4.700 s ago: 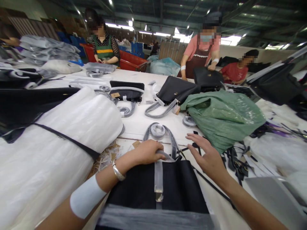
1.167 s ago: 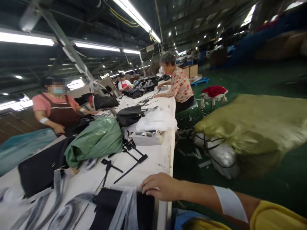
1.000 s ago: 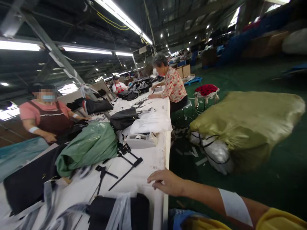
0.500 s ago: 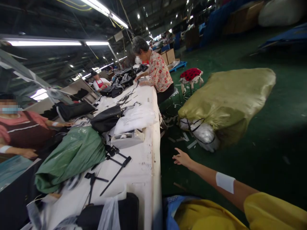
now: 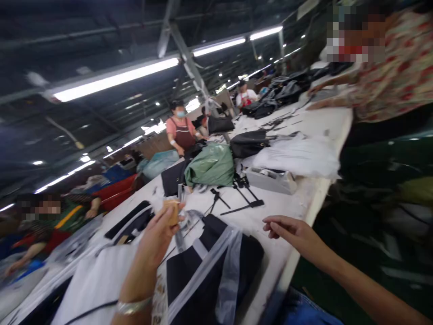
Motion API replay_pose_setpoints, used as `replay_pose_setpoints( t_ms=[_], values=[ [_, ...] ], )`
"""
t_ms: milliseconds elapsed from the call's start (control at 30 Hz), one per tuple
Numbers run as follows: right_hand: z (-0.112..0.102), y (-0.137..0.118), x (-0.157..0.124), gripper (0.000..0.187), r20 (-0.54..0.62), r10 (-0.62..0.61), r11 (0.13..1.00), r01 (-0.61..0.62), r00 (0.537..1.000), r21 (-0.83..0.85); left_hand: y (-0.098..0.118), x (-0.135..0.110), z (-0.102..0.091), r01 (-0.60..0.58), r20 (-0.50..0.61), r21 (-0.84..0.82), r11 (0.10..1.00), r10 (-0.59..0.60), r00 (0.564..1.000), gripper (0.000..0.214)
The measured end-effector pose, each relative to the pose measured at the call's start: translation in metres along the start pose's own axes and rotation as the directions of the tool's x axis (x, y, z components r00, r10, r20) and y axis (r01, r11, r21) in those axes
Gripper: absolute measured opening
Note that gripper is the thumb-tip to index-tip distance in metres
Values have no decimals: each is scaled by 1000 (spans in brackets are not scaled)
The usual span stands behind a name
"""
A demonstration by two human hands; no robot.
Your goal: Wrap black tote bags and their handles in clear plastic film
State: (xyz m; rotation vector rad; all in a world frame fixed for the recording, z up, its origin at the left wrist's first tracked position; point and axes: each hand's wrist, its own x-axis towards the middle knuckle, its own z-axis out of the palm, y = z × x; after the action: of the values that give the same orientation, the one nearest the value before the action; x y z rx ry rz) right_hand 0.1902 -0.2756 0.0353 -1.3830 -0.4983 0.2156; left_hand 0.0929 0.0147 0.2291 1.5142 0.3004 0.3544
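Note:
My left hand (image 5: 158, 234) is closed around a small tan block (image 5: 171, 212), whose kind I cannot make out, raised over the near part of the table. My right hand (image 5: 287, 230) hovers above the table's right edge with its fingers loosely stretched and nothing in them. Between and below both hands lies a black bag (image 5: 216, 271) with strips of clear plastic film (image 5: 230, 266) across it. Just beyond, black straps (image 5: 243, 204) are spread on the white table (image 5: 280, 212). The picture is slightly blurred.
A grey tape dispenser (image 5: 270, 179), a white plastic packet (image 5: 297, 155) and a green plastic bag (image 5: 213, 164) lie farther along the table. One co-worker in a floral shirt (image 5: 395, 67) sits at the right; another in a brown apron (image 5: 182, 133) stands across.
The view has swung left. My left hand has come into sight with the tan block in it. My right hand has moved from over the floor to the table's edge.

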Motion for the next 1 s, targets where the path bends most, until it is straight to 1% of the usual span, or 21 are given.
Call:
replay_pose_setpoints(
  t_ms=[67, 100, 167, 233, 300, 367, 400, 433, 500, 533, 600, 667, 700, 733, 767, 800, 833, 867, 900, 967, 1000],
  values=[
    [33, -26, 12, 44, 118, -64, 998, 63, 991, 11, -1, -2, 3, -26, 46, -28, 999, 27, 999, 41],
    [48, -35, 17, 43, 144, -97, 995, 97, 985, 5, -3, -4, 7, -22, 90, -42, 999, 25, 996, 41],
    [74, -45, 25, 42, 127, -171, 984, 175, 977, -26, -7, -10, 19, 5, 166, -77, 997, 8, 986, 38],
    [95, -48, 35, 48, 68, -268, 962, 271, 961, -43, -11, -16, 29, 24, 223, -99, 995, -2, 975, 35],
    [110, -48, 45, 60, 61, -342, 939, 343, 938, -3, -14, -22, 33, 43, 274, -101, 994, -14, 962, 33],
    [119, -47, 53, 72, 104, -364, 931, 357, 926, 77, -17, -25, 33, 58, 317, -100, 993, -24, 948, 33],
    [121, -47, 56, 71, 132, -353, 934, 340, 926, 112, -19, -26, 32, 67, 334, -104, 992, -28, 942, 32],
    [122, -47, 59, 66, 159, -331, 940, 311, 930, 139, -20, -27, 30, 74, 345, -112, 991, -31, 938, 31],
    [121, -48, 61, 46, 196, -267, 958, 238, 943, 159, -24, -27, 26, 84, 351, -131, 988, -33, 936, 29],
    [119, -49, 61, 40, 211, -235, 967, 204, 949, 155, -25, -26, 24, 85, 343, -140, 987, -32, 939, 29],
    [114, -51, 59, 41, 246, -178, 977, 142, 953, 158, -29, -21, 19, 81, 293, -154, 985, -33, 956, 30],
    [111, -53, 56, 47, 296, -128, 978, 72, 946, 194, -35, -14, 15, 64, 213, -166, 984, -28, 977, 41],
    [109, -54, 55, 49, 317, -97, 974, 24, 943, 226, -39, -9, 14, 38, 156, -148, 988, -14, 988, 51],
    [108, -55, 54, 52, 326, -63, 967, -24, 943, 255, -44, -5, 13, -13, 84, -100, 995, 22, 996, 64],
    [108, -55, 52, 54, 320, -28, 960, -64, 947, 273, -49, -2, 12, -85, 15, -17, 996, 85, 996, 74],
    [108, -55, 52, 56, 303, 2, 956, -91, 953, 279, -54, 0, 12, -166, -33, 90, 982, 169, 985, 79],
    [108, -55, 51, 56, 279, 25, 955, -106, 960, 278, -59, 1, 14, -241, -44, 207, 948, 255, 966, 75],
    [107, -54, 50, 57, 262, 37, 956, -111, 964, 272, -63, 1, 16, -308, -15, 311, 899, 329, 944, 64],
    [107, -52, 50, 56, 255, 39, 958, -109, 966, 265, -67, 0, 18, -366, 47, 392, 844, 379, 924, 51],
    [107, -49, 49, 53, 262, 23, 962, -93, 965, 258, -71, -3, 25, -452, 180, 494, 743, 422, 889, 31],
    [107, -46, 48, 51, 272, 10, 964, -82, 962, 254, -72, -5, 29, -483, 222, 532, 695, 436, 872, 27]
  ],
)
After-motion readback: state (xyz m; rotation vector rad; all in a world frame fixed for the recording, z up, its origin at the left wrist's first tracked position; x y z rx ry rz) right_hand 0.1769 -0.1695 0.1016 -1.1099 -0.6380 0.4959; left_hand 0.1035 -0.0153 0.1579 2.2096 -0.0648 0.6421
